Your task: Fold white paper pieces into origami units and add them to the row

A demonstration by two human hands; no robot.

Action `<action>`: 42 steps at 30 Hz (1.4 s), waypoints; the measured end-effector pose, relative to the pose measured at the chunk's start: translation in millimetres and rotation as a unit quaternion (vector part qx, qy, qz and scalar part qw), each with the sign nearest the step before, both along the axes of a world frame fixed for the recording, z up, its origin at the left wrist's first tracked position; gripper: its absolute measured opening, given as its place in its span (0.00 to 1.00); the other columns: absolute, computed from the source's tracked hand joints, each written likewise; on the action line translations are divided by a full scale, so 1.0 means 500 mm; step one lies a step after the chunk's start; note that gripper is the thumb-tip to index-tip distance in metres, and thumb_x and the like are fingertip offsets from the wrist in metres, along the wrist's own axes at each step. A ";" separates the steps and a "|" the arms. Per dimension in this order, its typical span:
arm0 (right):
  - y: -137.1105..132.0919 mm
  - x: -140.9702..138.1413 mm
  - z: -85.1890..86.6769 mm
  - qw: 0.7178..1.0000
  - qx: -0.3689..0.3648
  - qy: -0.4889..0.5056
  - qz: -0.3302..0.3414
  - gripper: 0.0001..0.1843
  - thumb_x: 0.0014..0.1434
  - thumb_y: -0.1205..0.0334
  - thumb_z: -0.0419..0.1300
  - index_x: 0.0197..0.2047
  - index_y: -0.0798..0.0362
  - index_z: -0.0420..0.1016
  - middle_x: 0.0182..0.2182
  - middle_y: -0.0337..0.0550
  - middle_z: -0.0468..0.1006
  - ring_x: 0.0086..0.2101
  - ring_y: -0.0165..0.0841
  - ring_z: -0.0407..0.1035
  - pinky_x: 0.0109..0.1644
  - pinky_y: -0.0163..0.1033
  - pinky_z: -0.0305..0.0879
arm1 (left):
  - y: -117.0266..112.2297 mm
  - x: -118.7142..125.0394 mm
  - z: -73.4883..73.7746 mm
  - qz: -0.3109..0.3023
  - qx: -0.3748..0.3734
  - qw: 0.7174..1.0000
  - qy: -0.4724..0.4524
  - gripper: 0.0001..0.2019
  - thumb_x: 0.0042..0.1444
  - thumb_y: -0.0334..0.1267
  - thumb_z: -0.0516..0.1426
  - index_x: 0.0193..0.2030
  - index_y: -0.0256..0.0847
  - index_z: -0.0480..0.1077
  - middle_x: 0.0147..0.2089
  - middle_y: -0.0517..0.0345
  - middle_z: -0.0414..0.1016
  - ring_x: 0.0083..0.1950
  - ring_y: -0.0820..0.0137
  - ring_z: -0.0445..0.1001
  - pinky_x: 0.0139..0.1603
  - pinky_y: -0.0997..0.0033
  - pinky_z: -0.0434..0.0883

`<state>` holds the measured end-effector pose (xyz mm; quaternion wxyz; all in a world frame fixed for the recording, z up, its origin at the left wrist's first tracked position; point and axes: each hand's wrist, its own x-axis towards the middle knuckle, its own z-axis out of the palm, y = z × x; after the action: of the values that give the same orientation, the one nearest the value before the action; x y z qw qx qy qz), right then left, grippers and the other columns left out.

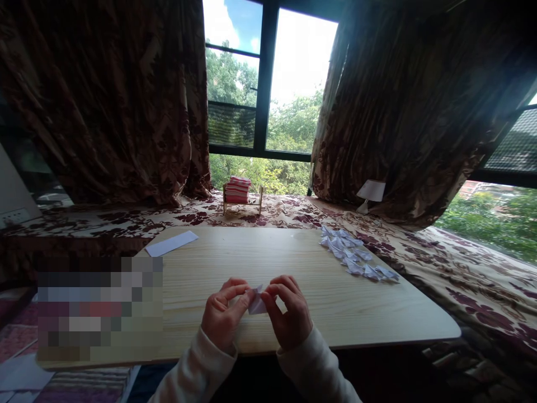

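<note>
A small folded piece of white paper (257, 305) is held between my two hands above the front part of the light wooden table (235, 257). My left hand (224, 310) pinches its left side between thumb and fingers. On the right side, my right hand (290, 308) grips it the same way, fingers curled. One pointed corner of the paper sticks up between the fingertips. Several folded white paper pieces (352, 252) lie in a cluster at the table's right edge. A flat strip of white paper (172, 244) rests at the back left.
Behind the table, a ledge with flowered cloth (293, 210) carries a small rack (242, 208) with stacked red-and-white cloths (238, 189) and a small white lamp (371, 191). Dark patterned curtains (126, 101) frame the window. A blurred patch covers the table's left end.
</note>
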<state>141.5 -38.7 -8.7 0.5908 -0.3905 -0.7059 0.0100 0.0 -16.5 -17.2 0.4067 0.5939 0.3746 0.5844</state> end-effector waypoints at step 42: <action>0.005 0.010 0.001 0.994 -0.050 0.099 0.006 0.07 0.59 0.67 0.50 0.37 0.53 0.69 0.36 0.45 0.68 0.38 0.35 0.64 0.38 0.40 0.64 | 0.005 0.009 -0.001 0.006 0.005 1.000 0.003 0.06 0.49 0.38 0.59 0.29 0.38 0.75 0.31 0.58 0.70 0.36 0.69 0.69 0.37 0.72 0.65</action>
<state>146.6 -36.1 -7.9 0.6376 -0.4123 -0.6448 0.0874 4.2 -14.1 -17.8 0.3986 0.5957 0.3766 0.5868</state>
